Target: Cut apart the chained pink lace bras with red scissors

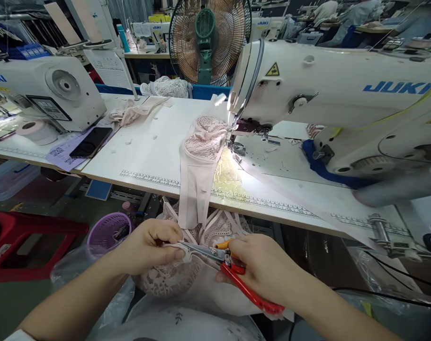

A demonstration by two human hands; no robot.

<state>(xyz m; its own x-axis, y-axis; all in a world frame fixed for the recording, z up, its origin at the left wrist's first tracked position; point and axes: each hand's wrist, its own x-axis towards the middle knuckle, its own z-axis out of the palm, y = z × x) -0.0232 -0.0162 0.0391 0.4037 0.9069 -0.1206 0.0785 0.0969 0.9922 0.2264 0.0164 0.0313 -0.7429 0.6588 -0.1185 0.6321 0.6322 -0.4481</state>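
My left hand pinches the edge of a pale pink lace bra that lies across my lap. In my right hand are scissors with red and orange handles. Their blades point left, and the tips meet the fabric by my left fingertips; whether they are cutting through it I cannot tell. Above my hands, another pink lace bra piece lies on the sewing table under the needle of a white sewing machine, its lower end hanging over the front edge.
A second sewing machine stands at left, with a dark phone and a white thread cone nearby. A large fan is behind the table. At lower left are a purple basket and a red stool.
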